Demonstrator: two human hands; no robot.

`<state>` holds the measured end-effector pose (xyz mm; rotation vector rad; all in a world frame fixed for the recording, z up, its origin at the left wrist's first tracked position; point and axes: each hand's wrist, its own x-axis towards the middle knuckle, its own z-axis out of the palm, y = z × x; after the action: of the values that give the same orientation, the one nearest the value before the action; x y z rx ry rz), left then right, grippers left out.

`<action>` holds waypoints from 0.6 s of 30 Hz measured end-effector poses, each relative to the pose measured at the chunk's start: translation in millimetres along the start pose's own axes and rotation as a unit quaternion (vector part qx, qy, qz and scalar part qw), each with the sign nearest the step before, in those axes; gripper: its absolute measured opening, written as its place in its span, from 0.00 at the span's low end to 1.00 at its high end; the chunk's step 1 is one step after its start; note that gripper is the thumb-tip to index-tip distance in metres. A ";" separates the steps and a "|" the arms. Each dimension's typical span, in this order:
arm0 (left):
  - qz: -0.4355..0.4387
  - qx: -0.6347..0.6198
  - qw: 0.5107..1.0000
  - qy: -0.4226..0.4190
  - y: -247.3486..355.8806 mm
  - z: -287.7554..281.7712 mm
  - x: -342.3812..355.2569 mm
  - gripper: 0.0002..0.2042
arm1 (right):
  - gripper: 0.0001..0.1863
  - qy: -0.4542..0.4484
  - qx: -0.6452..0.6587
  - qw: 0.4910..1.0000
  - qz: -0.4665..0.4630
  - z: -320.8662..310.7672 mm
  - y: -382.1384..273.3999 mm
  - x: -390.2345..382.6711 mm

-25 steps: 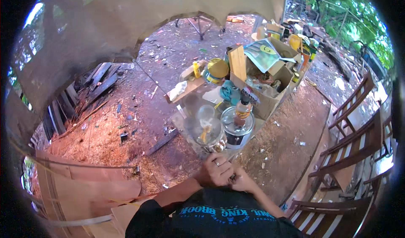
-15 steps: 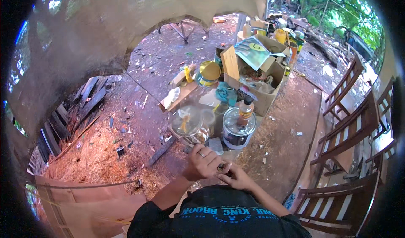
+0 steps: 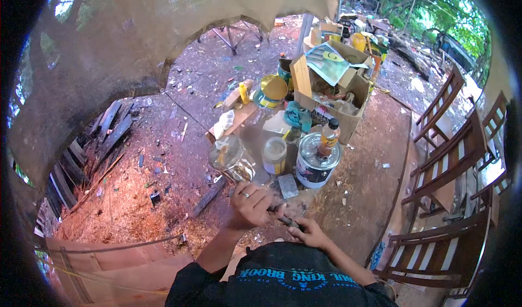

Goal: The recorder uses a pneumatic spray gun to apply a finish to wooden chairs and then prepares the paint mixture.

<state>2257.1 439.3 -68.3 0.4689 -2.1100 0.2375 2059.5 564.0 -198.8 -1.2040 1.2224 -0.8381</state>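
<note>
My left hand (image 3: 251,203) is curled, knuckles up, fingers closed around a thin dark rod (image 3: 287,220) low over the table (image 3: 359,187). My right hand (image 3: 311,232) pinches the rod's near end. Just beyond stand a glass jar (image 3: 231,157) and a paint can (image 3: 317,163).

This looks like an outdoor backyard workshop on bare red earth (image 3: 163,198). A low table (image 3: 359,198) carries a paint can (image 3: 317,168) and jars, beside a cluttered cardboard box (image 3: 348,100). Slatted wooden chair frames (image 3: 457,160) stand at the right, scrap planks (image 3: 109,138) lie left, under what seems a mesh tarp (image 3: 136,40).
</note>
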 end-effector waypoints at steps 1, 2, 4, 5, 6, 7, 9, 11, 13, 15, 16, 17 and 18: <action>-0.007 -0.003 1.000 -0.014 -1.7 -1.1 -3.1 0.15 | 0.17 0.002 -0.001 1.000 -0.015 2.6 2.4 -0.2; -0.013 -0.007 0.999 -0.028 -3.7 -1.8 -6.5 0.15 | 0.17 0.010 0.001 1.000 -0.013 6.4 3.9 -0.1; -0.022 0.002 0.999 -0.047 -9.4 -5.0 -19.5 0.14 | 0.17 0.096 -0.026 0.992 -0.083 18.4 4.1 -1.7; -0.033 0.017 0.997 -0.065 -9.2 -4.0 -24.3 0.14 | 0.17 0.109 -0.023 0.991 -0.078 21.9 3.0 -2.9; -0.026 0.003 0.997 -0.067 -5.5 -2.0 -24.7 0.14 | 0.17 0.108 -0.029 0.990 -0.087 22.8 0.3 -2.1; -0.058 0.018 0.998 0.002 -1.6 -1.7 -22.2 0.15 | 0.18 0.108 -0.034 0.989 -0.096 23.5 -2.2 -0.2; -0.143 0.069 0.981 0.115 14.7 -1.1 -25.3 0.13 | 0.19 0.140 -0.019 0.987 -0.077 25.9 0.3 4.9; -0.247 -0.023 0.961 0.125 28.7 6.6 -47.4 0.12 | 0.20 0.155 0.001 0.987 -0.052 31.9 -7.1 7.4; -0.452 -0.172 0.873 0.055 43.8 13.7 -71.9 0.09 | 0.19 0.148 0.007 0.988 -0.048 32.2 -8.4 14.2; -0.533 -0.303 0.790 0.013 39.5 28.0 -88.2 0.09 | 0.19 0.120 0.006 0.991 -0.052 34.3 -12.7 21.2; -0.590 -0.432 0.682 -0.030 35.7 31.7 -94.8 0.09 | 0.16 0.119 0.020 0.991 -0.053 37.0 -17.3 18.6; -0.593 -0.424 0.684 -0.017 33.7 30.8 -86.3 0.09 | 0.14 0.124 0.037 0.990 -0.052 39.3 -19.9 16.7; -0.592 -0.519 0.615 0.042 29.3 30.3 -74.6 0.09 | 0.14 0.110 0.032 0.992 -0.056 41.2 -21.3 18.8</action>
<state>2258.6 473.3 -147.0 0.9289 -1.0885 -1.5964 2105.9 550.7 -185.7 -1.1589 1.3019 -1.1088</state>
